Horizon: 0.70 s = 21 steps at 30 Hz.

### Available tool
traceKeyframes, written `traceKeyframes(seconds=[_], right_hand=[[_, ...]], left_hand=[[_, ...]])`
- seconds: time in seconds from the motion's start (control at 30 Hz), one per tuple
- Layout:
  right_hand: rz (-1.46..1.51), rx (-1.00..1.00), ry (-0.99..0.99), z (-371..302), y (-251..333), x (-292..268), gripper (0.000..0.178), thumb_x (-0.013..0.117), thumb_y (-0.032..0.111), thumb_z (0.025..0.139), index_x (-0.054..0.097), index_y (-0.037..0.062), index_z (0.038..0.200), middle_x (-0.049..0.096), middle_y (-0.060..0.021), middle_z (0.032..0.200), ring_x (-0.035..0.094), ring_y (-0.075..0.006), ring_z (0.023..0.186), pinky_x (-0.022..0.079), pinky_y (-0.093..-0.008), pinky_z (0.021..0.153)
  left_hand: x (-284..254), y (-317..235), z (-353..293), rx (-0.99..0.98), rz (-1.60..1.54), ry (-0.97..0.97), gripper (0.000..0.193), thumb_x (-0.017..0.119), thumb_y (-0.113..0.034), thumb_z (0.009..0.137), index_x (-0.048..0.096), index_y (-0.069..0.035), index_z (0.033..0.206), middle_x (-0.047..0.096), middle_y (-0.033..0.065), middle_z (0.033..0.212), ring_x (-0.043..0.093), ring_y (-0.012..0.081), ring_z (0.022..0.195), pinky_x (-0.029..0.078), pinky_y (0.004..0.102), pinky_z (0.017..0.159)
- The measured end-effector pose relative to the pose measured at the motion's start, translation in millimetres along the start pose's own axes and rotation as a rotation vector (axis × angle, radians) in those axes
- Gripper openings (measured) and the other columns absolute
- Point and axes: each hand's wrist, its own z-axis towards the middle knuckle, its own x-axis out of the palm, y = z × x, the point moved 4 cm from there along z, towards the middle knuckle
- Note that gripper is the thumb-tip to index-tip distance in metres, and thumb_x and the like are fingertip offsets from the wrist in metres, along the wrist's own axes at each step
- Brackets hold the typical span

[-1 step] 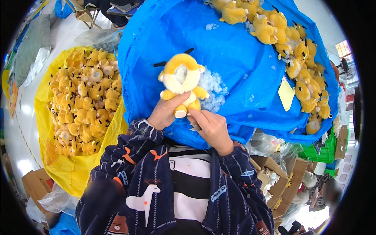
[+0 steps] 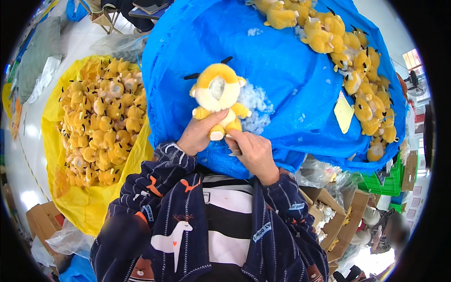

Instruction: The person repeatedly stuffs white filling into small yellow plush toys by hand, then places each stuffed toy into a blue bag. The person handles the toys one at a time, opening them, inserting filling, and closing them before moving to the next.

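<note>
A yellow and cream plush toy (image 2: 217,101) is upright above the blue sheet, two black antenna-like pieces on its head and white stuffing showing through an oval gap in its face. My left hand (image 2: 199,131) is closed round its lower body, thumb across the belly. Beside the toy's foot, the fingers of my right hand (image 2: 253,152) are pinched together at its edge. A small grey pointed thing (image 2: 233,153) shows beneath those fingers; its kind is unclear. Loose white stuffing (image 2: 256,110) lies just right of the toy.
A yellow sack (image 2: 56,181) full of similar plush toys (image 2: 101,122) stands at left. More toys (image 2: 364,101) line the right side of the blue sheet (image 2: 188,28), near a pale yellow card (image 2: 344,115). Cardboard boxes (image 2: 350,225) and a green crate (image 2: 385,183) sit at lower right.
My right fingers have shifted slightly at the toy's foot, and less of the grey pointed thing shows. The toy and my left hand stay nearly in place.
</note>
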Motion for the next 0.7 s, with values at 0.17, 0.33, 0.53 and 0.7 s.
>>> traceKeyframes(seconds=[0.17,0.33,0.53,0.7], right_hand=[[0.134,0.247,-0.182,-4.2,-14.6,5.3,0.018,0.068,0.010,0.077,0.055,0.0038,0.088,0.055,-0.0049,0.060,0.057,-0.0142,0.050,0.043,-0.0264,0.045],[1.291,1.105,-0.114,-23.9,-35.5,26.9,0.013,0.063,0.010,0.084,0.054,0.0010,0.089,0.058,0.0022,0.063,0.050,-0.0032,0.050,0.038,-0.0197,0.043],[0.306,0.305,0.031,6.7,10.7,-2.5,0.038,0.074,0.006,0.071,0.059,0.0056,0.106,0.060,-0.0059,0.067,0.058,-0.0144,0.054,0.048,-0.0270,0.050],[0.065,0.147,-0.023,5.0,11.9,11.1,0.024,0.071,0.005,0.073,0.057,0.0046,0.093,0.061,-0.0067,0.067,0.063,-0.0194,0.058,0.048,-0.0294,0.049]], left_hand=[[6.2,3.9,-1.0,0.011,-0.039,-0.020,0.039,0.060,-0.011,0.089,0.047,-0.003,0.125,0.057,0.0055,0.114,0.058,0.0152,0.101,0.048,0.0282,0.083],[-0.5,8.4,0.4,0.088,0.005,-0.050,0.039,0.060,-0.011,0.088,0.047,-0.004,0.124,0.057,0.0054,0.114,0.057,0.0150,0.101,0.048,0.0290,0.084],[1.9,6.3,-0.2,0.089,0.004,-0.127,0.039,0.060,-0.012,0.088,0.047,-0.003,0.123,0.057,0.0057,0.112,0.057,0.0146,0.100,0.048,0.0279,0.081],[5.1,2.4,-7.5,0.117,-0.060,-0.164,0.036,0.059,-0.011,0.089,0.048,-0.004,0.122,0.057,0.0047,0.112,0.057,0.0147,0.100,0.048,0.0284,0.082]])
